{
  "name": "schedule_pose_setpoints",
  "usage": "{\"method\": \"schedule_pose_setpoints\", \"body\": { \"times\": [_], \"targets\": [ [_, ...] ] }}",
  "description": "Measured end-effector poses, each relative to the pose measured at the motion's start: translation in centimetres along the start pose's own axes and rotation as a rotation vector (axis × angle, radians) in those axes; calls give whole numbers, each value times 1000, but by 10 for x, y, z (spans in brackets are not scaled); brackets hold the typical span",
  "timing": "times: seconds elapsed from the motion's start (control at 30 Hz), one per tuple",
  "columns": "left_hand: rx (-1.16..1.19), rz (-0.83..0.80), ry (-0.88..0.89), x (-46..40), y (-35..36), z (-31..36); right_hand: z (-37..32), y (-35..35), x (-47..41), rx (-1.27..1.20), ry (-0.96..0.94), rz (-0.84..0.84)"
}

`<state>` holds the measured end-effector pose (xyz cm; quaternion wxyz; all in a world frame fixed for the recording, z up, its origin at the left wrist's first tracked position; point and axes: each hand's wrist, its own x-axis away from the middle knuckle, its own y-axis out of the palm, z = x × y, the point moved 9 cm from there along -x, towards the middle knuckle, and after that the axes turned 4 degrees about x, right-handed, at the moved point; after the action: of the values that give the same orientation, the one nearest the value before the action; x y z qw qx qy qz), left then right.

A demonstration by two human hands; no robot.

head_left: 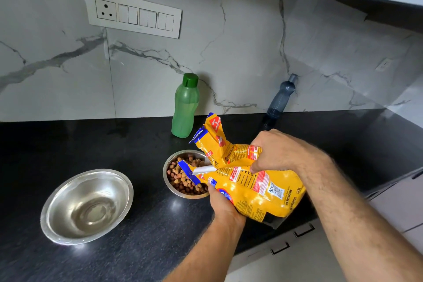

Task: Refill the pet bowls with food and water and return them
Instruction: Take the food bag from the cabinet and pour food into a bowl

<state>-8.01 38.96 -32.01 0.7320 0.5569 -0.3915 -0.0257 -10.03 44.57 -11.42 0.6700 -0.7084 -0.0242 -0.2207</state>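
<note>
While the yellow food bag (256, 190) lay tipped over the near edge of the black worktop (137, 224), its torn mouth hung just above the small steel bowl (169, 167), which was full of brown kibble (180, 181). The right hand (278, 151) clamped the bag's crumpled upper part, fingers curled tight; the left hand (223, 201) gripped it from below. A larger steel bowl (87, 206) sat well apart toward the left. A green bottle (185, 106) and a grey bottle (280, 101) stood along the back edge against the marble wall (240, 41).
</note>
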Motion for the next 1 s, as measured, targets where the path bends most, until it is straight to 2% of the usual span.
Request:
{"method": "schedule_pose_setpoints", "body": {
  "times": [0.23, 0.63, 1.0],
  "targets": [
    [15, -60, 30, 3, 7, 10, -4, -1, -3, 3, -14, -2],
    [-1, -13, 5, -2, -4, 0, 1, 6, 4, 8, 7, -19],
    [-23, -49, 41, 4, -6, -3, 4, 8, 11, -13, 8, -34]
  ]
}}
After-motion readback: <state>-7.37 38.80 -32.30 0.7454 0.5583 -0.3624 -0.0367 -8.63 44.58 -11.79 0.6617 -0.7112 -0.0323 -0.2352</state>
